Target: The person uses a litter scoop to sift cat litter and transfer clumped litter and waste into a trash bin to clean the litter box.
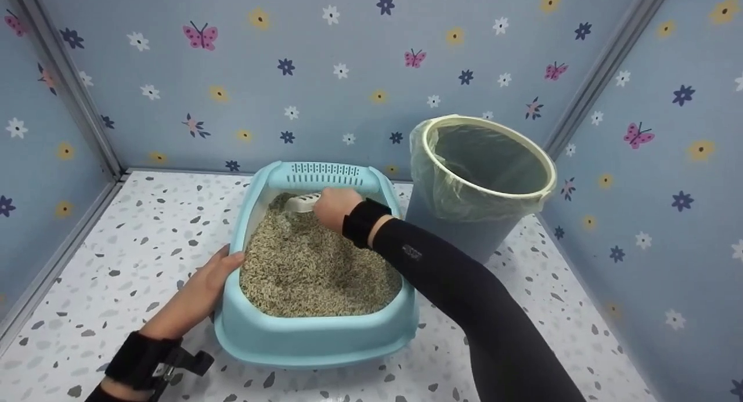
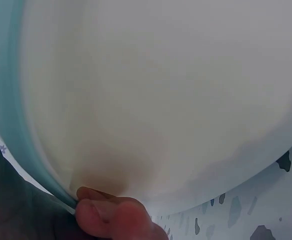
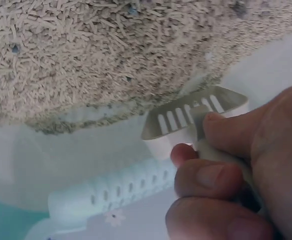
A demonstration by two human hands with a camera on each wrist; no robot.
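A light-blue litter box (image 1: 313, 339) stands on the speckled surface, with pale pellet litter (image 1: 307, 263) spread over its floor. My right hand (image 1: 336, 209) reaches over the box and grips the handle of a beige slotted litter scoop (image 1: 302, 203) near the far end. In the right wrist view the scoop's slotted head (image 3: 173, 120) looks empty, beside the litter's edge. At the box's left side, my left hand (image 1: 203, 283) holds the rim, thumb on top. The left wrist view shows its curled fingertips (image 2: 106, 215) against the box's pale outer wall (image 2: 161, 100).
Right of the box stands a blue-grey bin (image 1: 464, 236), with a translucent bag (image 1: 447, 199) folded over its rim and a cream ring (image 1: 490, 190) on top. Flower-patterned walls (image 1: 325, 48) rise behind and on both sides of the white speckled surface (image 1: 122, 263).
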